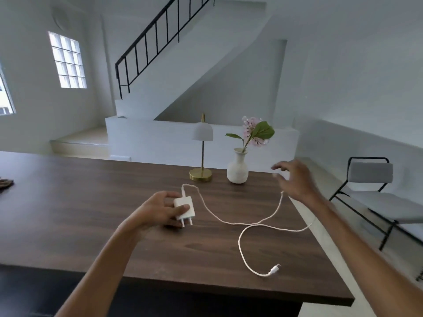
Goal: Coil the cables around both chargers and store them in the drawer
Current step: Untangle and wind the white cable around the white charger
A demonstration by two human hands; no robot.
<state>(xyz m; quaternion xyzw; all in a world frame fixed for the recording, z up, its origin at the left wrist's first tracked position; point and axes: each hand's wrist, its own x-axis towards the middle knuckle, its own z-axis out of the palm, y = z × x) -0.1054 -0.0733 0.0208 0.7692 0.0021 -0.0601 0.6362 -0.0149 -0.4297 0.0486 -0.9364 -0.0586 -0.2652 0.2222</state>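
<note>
A white charger [184, 208] with two plug pins sits in my left hand [160, 210], held just above the dark wooden table [91, 213]. Its white cable [240, 224] leaves the top of the charger, loops across the table to the right edge and curls back, ending in a small connector [274, 269] near the front. My right hand [294, 179] hovers with fingers spread over the table's right side; the cable rises to it, and whether it pinches the cable is unclear. A second charger and the drawer are not visible.
A brass lamp with a white shade [201, 156] and a white vase with a pink flower [238, 168] stand at the table's far edge. A grey chair [377, 197] sits to the right. A dark object [5, 183] lies at the left edge.
</note>
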